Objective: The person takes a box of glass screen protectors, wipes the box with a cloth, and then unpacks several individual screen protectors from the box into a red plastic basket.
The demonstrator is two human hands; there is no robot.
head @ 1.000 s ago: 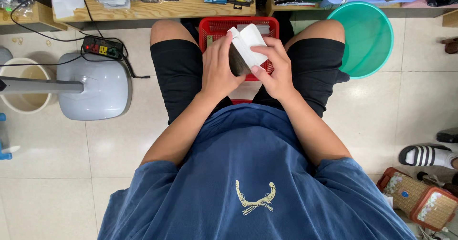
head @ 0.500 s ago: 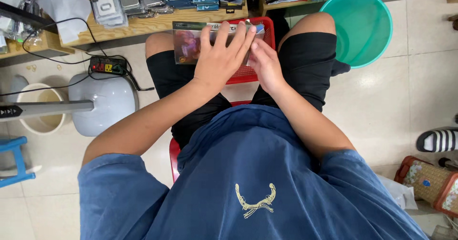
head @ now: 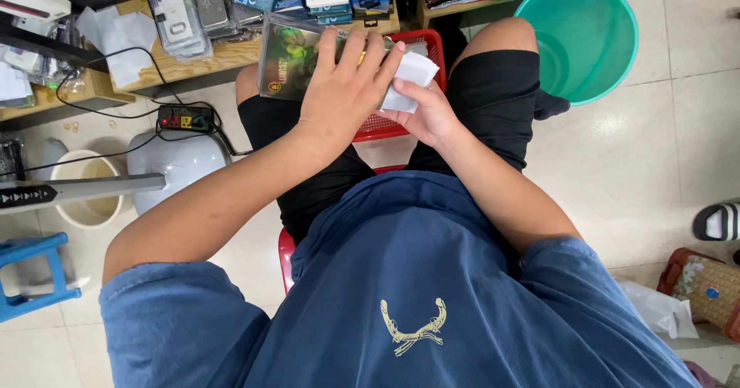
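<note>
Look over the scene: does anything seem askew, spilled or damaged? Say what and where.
Nothing is spilled or visibly damaged. The left hand lies flat on a green printed package tilted over the red basket; the right hand holds white paper. A black cable trails off the wooden shelf.

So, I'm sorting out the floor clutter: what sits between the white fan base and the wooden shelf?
In the head view, a black power strip with its black cables lies on the tiles between the white fan base and the wooden shelf.
</note>
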